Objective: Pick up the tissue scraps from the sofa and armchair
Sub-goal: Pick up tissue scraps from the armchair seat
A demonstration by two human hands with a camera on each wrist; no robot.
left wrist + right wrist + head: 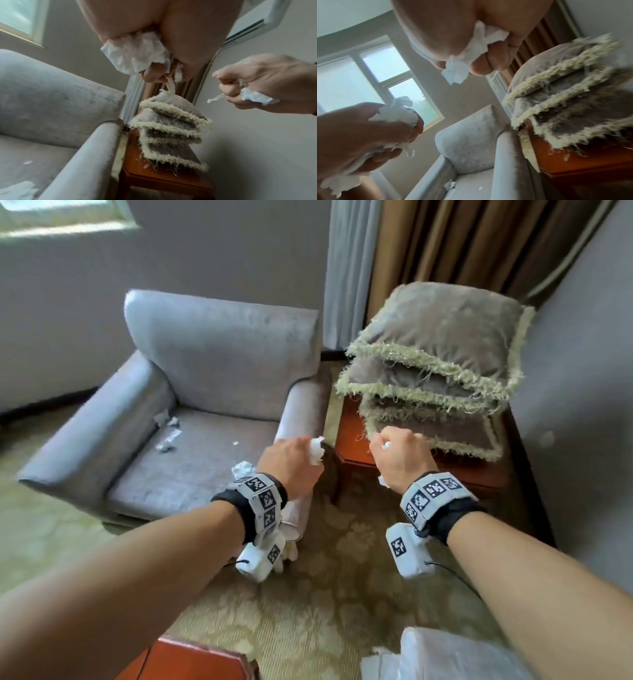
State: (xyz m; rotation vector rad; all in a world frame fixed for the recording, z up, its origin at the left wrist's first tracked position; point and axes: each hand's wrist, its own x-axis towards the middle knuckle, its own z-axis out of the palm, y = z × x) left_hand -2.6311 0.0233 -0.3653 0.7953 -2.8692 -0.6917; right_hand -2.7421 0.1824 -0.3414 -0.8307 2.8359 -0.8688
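Observation:
A grey armchair (pixel 212 378) stands ahead on the left. Several white tissue scraps (pixel 168 433) lie on its seat near the left arm, and a bigger crumpled one (pixel 244 468) sits by the seat's front right. My left hand (pixel 294 463) hovers over the chair's right arm, gripping a wad of tissue (pixel 137 54). My right hand (pixel 399 457) is a fist in front of the stacked cushions, gripping tissue scraps (pixel 465 59) as well. In the left wrist view the left fingers also pinch a pale fringe strand (pixel 169 86).
Three fringed grey cushions (pixel 435 371) are stacked on a red-brown wooden side table (pixel 349 440) right of the armchair. Brown curtains (pixel 462 248) hang behind. Patterned carpet (pixel 325 594) covers the floor. A white plastic bag (pixel 445 655) sits at the bottom right, another wooden edge (pixel 191 659) at bottom centre.

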